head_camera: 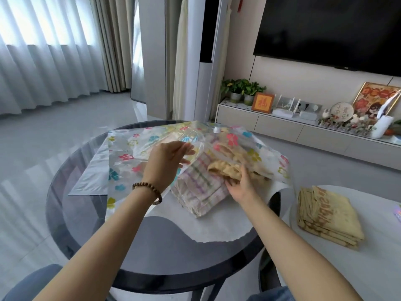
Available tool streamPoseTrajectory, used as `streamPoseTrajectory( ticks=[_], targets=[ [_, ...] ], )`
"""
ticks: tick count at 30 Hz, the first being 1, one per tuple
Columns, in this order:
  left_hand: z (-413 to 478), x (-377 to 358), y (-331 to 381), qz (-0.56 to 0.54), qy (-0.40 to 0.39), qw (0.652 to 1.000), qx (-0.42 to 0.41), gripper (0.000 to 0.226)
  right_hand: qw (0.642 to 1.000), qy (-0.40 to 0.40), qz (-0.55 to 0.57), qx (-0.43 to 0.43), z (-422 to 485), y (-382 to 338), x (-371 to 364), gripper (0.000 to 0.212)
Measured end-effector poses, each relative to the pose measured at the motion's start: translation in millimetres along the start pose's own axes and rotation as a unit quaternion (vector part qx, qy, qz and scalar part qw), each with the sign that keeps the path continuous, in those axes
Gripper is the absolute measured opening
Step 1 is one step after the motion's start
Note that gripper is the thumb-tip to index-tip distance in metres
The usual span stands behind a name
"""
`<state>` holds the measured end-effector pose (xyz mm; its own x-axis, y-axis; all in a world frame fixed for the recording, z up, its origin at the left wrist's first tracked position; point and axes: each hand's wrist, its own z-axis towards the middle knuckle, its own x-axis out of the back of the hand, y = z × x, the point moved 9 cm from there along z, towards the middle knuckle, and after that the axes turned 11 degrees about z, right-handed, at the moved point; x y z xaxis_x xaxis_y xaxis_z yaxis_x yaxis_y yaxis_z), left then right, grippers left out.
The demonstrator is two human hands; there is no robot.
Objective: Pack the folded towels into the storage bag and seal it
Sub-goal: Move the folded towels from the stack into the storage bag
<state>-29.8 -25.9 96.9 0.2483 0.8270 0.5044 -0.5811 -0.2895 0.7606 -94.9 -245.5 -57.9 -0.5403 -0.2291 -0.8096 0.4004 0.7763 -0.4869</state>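
Clear flower-print storage bag point(130, 153) on round bench point(152, 246), mouth lifted by left grip point(167, 161). Right grip point(238, 181) clasping yellow towel point(225, 170) atop plaid towel point(201, 192), half inside. Folded yellow towels point(325, 216) near right.

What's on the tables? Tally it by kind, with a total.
Yellow towels: 2, one at the bag mouth, one on the side table
Plaid towel: 1
Storage bag: 1
Total: 4
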Motion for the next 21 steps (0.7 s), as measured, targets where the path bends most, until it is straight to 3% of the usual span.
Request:
streamPoseTrajectory(
  ticks=[2, 6, 9, 14, 18, 21],
  targets=[
    [-1, -3, 0, 0.022, -0.014, 1.000, -0.008, 0.023, 0.998, 0.023, -0.048, -0.030, 2, 8, 14, 0.050],
    [-4, -9, 1, 0.066, -0.036, 0.997, -0.017, 0.023, 0.988, -0.028, -0.147, -0.037, -13, 2, 22, 0.048],
    [-4, -15, 5, 0.137, -0.049, 0.989, -0.032, 0.024, 0.977, -0.051, -0.205, -0.038, -36, -8, 35, 0.060],
    [-9, -45, 24, 0.228, -0.091, 0.964, -0.100, 0.043, 0.950, -0.081, -0.283, -0.107, -80, -34, 73, 0.077],
    [-12, -98, 52, 0.209, -0.138, 0.957, -0.148, 0.047, 0.943, -0.084, -0.294, -0.134, -108, -78, 106, 0.068],
    [-14, -143, 72, 0.201, -0.159, 0.952, -0.168, 0.045, 0.952, -0.046, -0.288, -0.090, -111, -129, 133, 0.050]
  ],
)
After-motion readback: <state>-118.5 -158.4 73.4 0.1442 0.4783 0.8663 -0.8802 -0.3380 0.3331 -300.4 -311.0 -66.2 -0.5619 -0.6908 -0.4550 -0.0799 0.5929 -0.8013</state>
